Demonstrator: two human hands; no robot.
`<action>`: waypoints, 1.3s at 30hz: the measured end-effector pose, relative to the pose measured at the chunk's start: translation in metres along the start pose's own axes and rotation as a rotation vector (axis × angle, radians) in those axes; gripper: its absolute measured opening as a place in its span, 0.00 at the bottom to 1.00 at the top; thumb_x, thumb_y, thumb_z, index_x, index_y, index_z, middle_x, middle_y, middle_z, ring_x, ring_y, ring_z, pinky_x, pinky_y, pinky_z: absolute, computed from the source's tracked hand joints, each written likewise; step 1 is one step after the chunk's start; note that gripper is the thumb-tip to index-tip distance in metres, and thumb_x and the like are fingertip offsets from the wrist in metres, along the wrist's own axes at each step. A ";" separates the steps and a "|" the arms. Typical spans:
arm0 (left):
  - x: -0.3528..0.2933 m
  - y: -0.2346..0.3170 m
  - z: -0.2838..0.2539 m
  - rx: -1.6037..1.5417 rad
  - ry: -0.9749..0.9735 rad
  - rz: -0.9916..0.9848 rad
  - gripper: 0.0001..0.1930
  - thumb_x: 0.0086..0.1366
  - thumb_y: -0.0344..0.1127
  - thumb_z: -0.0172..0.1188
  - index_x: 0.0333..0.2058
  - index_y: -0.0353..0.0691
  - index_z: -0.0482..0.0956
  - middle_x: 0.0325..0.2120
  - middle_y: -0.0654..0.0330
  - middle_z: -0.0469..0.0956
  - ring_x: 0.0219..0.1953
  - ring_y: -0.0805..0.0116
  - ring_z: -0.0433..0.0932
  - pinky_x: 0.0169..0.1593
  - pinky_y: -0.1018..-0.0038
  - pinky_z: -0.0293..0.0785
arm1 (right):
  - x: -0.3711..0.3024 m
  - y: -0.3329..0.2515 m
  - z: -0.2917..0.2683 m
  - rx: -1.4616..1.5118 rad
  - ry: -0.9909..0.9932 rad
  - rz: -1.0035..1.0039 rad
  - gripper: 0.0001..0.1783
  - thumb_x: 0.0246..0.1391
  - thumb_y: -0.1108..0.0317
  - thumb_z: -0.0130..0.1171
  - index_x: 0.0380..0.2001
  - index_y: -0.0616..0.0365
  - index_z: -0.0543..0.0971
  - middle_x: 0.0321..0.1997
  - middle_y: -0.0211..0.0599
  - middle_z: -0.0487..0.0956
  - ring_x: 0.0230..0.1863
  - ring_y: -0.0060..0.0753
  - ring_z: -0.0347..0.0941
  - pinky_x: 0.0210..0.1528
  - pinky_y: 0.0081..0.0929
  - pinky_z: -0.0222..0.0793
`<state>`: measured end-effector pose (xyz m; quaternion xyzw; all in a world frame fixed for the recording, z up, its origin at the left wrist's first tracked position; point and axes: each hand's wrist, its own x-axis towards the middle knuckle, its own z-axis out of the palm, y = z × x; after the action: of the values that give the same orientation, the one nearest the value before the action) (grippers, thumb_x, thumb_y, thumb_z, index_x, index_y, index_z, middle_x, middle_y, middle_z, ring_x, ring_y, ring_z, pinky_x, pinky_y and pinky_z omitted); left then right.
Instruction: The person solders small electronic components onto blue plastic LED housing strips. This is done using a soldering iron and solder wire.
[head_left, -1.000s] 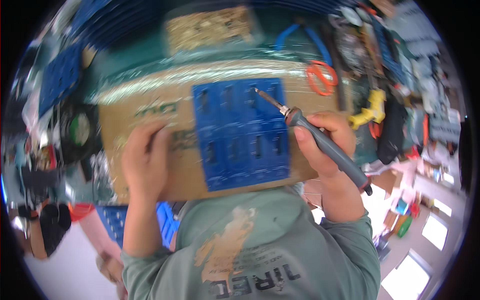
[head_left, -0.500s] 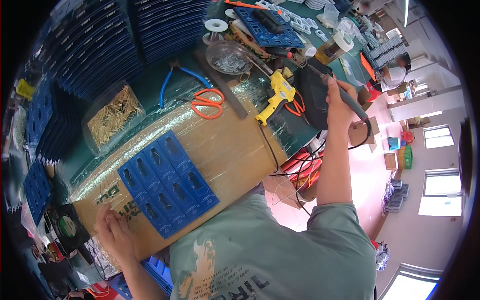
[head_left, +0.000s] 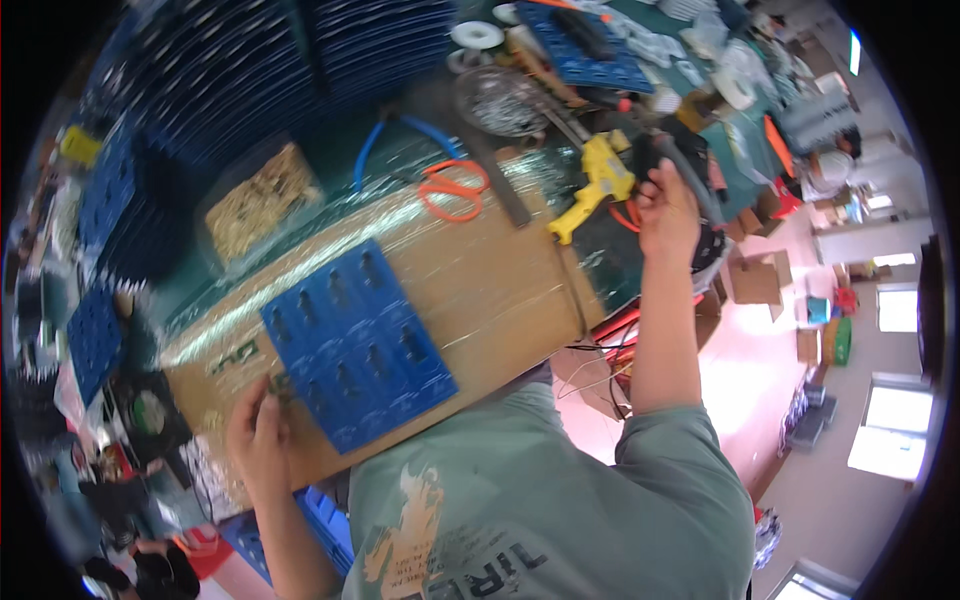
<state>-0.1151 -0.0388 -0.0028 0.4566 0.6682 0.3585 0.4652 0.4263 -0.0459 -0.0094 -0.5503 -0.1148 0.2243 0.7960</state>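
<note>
A blue plastic tray (head_left: 358, 345) with rows of dark slots lies tilted on a brown cardboard sheet (head_left: 480, 280) wrapped in shiny clear film; dark green printing marks the sheet's left end. The left hand (head_left: 258, 435) rests on the cardboard at the tray's lower-left corner, fingers curled loosely onto the surface, gripping nothing that I can make out. The right hand (head_left: 668, 208) is stretched well away to the upper right, closed around a dark tool handle (head_left: 672, 160), probably the soldering iron, though blur hides its tip. Just left of that hand lies a yellow glue gun (head_left: 597, 185), and orange-handled scissors (head_left: 452, 190) sit on the cardboard's far edge. A clear packet of brownish parts (head_left: 258, 200) lies beyond the sheet, with stacks of blue trays (head_left: 300, 70) behind it. Small cardboard boxes (head_left: 757, 280) stand on the floor at right. Compared with half a second ago, the right hand sits lower and closer to the glue gun, while the left hand stays by the tray's corner.
</note>
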 end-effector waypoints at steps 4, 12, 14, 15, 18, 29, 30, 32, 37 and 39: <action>0.004 0.010 0.016 -0.126 -0.141 -0.121 0.19 0.71 0.34 0.59 0.57 0.30 0.77 0.28 0.65 0.78 0.24 0.80 0.72 0.27 0.82 0.70 | -0.071 -0.003 0.015 -0.226 -0.089 -0.003 0.14 0.63 0.67 0.63 0.48 0.63 0.78 0.33 0.30 0.77 0.26 0.18 0.71 0.27 0.17 0.68; 0.003 0.025 0.026 0.016 -0.247 -0.171 0.23 0.72 0.36 0.59 0.61 0.30 0.74 0.31 0.62 0.78 0.29 0.77 0.75 0.32 0.79 0.75 | -0.179 0.035 0.085 -0.609 -0.896 0.407 0.19 0.67 0.65 0.58 0.58 0.62 0.77 0.36 0.30 0.78 0.32 0.19 0.74 0.34 0.20 0.73; 0.003 0.027 0.026 0.001 -0.249 -0.169 0.23 0.73 0.37 0.59 0.60 0.29 0.75 0.31 0.62 0.78 0.29 0.77 0.75 0.33 0.79 0.75 | -0.187 0.040 0.099 -0.662 -0.949 0.427 0.20 0.68 0.64 0.58 0.58 0.61 0.77 0.37 0.30 0.78 0.33 0.19 0.75 0.35 0.20 0.74; 0.003 0.027 0.025 -0.016 -0.251 -0.162 0.23 0.73 0.38 0.58 0.60 0.28 0.75 0.31 0.62 0.78 0.30 0.77 0.75 0.33 0.79 0.75 | -0.188 0.043 0.103 -0.712 -1.002 0.440 0.20 0.68 0.63 0.57 0.59 0.60 0.77 0.37 0.30 0.78 0.34 0.19 0.75 0.36 0.21 0.75; 0.000 0.023 0.025 -0.071 -0.216 -0.158 0.23 0.74 0.39 0.58 0.60 0.27 0.75 0.30 0.63 0.77 0.30 0.77 0.75 0.35 0.79 0.75 | -0.186 0.048 0.105 -0.755 -0.987 0.478 0.22 0.68 0.61 0.57 0.61 0.58 0.77 0.37 0.29 0.78 0.34 0.19 0.75 0.37 0.22 0.76; 0.002 0.024 0.021 -0.111 -0.266 -0.147 0.25 0.74 0.42 0.57 0.61 0.28 0.74 0.32 0.62 0.77 0.32 0.75 0.76 0.38 0.78 0.75 | -0.179 0.042 0.107 -0.699 -0.957 0.623 0.23 0.68 0.62 0.56 0.62 0.58 0.76 0.37 0.29 0.77 0.34 0.21 0.75 0.39 0.22 0.77; 0.003 0.022 0.020 -0.119 -0.282 -0.142 0.25 0.74 0.43 0.57 0.61 0.28 0.74 0.32 0.62 0.77 0.33 0.75 0.76 0.38 0.78 0.76 | -0.178 0.042 0.107 -0.684 -0.944 0.643 0.22 0.67 0.61 0.56 0.61 0.59 0.77 0.37 0.30 0.78 0.35 0.21 0.75 0.39 0.22 0.77; 0.005 0.019 0.017 -0.122 -0.295 -0.151 0.25 0.74 0.43 0.57 0.61 0.29 0.74 0.32 0.62 0.77 0.33 0.75 0.76 0.39 0.78 0.76 | -0.178 0.041 0.109 -0.686 -0.940 0.655 0.21 0.68 0.63 0.55 0.60 0.59 0.77 0.37 0.28 0.77 0.35 0.20 0.75 0.39 0.21 0.77; 0.006 0.018 0.016 -0.120 -0.335 -0.133 0.25 0.74 0.43 0.58 0.62 0.30 0.74 0.33 0.62 0.77 0.34 0.75 0.76 0.40 0.78 0.76 | -0.178 0.043 0.109 -0.665 -0.938 0.658 0.17 0.68 0.65 0.54 0.56 0.60 0.78 0.38 0.26 0.77 0.36 0.18 0.75 0.38 0.19 0.77; 0.005 0.019 0.015 -0.097 -0.356 -0.095 0.26 0.74 0.42 0.57 0.63 0.30 0.72 0.36 0.62 0.77 0.36 0.75 0.76 0.41 0.78 0.76 | -0.177 0.043 0.109 -0.673 -0.944 0.671 0.16 0.68 0.66 0.55 0.54 0.60 0.78 0.38 0.26 0.77 0.35 0.18 0.75 0.37 0.19 0.78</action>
<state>-0.0967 -0.0273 0.0083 0.4575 0.5783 0.2816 0.6140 0.2154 -0.0286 0.0026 -0.6174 -0.3373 0.6282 0.3324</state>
